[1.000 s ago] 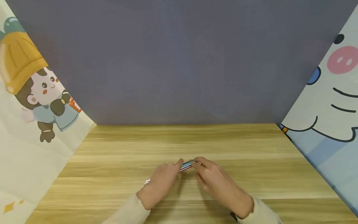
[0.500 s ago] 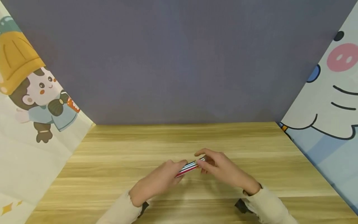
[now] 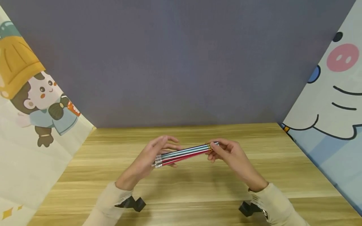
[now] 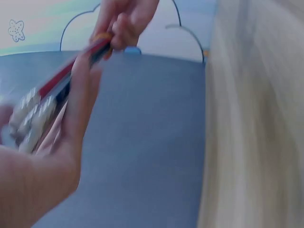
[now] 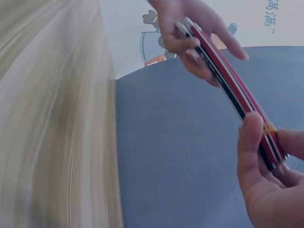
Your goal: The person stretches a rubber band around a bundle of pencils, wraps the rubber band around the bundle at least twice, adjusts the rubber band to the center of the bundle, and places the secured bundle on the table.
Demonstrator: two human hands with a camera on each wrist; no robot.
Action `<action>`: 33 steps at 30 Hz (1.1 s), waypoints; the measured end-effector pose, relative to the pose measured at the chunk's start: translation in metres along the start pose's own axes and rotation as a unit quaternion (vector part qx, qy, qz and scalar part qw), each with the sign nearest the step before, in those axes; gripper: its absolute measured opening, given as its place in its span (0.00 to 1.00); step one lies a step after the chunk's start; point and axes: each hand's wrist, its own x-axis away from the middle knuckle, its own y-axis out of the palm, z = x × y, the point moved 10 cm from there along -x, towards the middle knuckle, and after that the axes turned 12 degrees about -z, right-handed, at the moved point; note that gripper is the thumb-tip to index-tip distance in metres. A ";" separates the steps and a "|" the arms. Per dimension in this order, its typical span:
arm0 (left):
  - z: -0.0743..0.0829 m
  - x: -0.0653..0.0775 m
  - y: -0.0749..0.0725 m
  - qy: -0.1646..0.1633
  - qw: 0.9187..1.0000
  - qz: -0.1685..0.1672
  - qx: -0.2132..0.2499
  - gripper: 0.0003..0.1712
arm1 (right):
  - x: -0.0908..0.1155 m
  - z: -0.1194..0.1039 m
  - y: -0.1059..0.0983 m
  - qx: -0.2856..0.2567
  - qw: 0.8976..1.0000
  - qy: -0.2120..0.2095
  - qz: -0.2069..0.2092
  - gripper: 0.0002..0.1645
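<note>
A bundle of striped pencils (image 3: 183,154) in blue, red, white and black is held slantwise above the wooden table, its silvery ends at the left. Near the right end, a yellow band (image 3: 210,147) goes round it. My right hand (image 3: 233,158) pinches the bundle at this band between thumb and fingers, as the right wrist view also shows. At the other end, my left hand (image 3: 144,161) lies along the pencils with its fingers extended behind and beneath them. In the left wrist view, the silvery ends (image 4: 33,116) rest by the left palm.
Below the hands is a wood-grain table (image 3: 181,194). A grey panel (image 3: 181,62) rises at its far edge. Cartoon-printed walls, a left one (image 3: 17,157) and a right one (image 3: 339,157), flank the table. Black wrist mounts (image 3: 138,204) hang under the sleeves.
The left hand has loosened its grip on the pencils and slid left, baring their silvery ends. The right hand has risen with the bundle and now pinches it at the band.
</note>
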 end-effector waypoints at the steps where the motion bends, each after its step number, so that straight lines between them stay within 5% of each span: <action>1: 0.002 0.000 -0.003 0.018 1.000 0.016 0.019 0.29 | 0.000 -0.001 -0.002 -0.007 1.000 -0.003 0.009 0.22; 5: 0.006 0.001 -0.010 0.067 0.994 0.060 0.055 0.32 | 0.000 -0.003 -0.002 -0.024 0.999 -0.017 0.024 0.22; 11: 0.003 0.005 -0.014 0.091 0.986 0.123 0.063 0.33 | -0.002 -0.003 0.008 -0.027 0.999 -0.026 0.010 0.20; 22: 0.016 0.002 0.007 0.138 0.986 0.034 0.092 0.29 | 0.000 -0.003 0.010 -0.016 0.999 -0.034 -0.013 0.20; 33: 0.021 0.005 0.003 0.150 0.983 0.031 0.103 0.28 | 0.003 -0.009 0.012 -0.026 0.996 -0.040 -0.072 0.19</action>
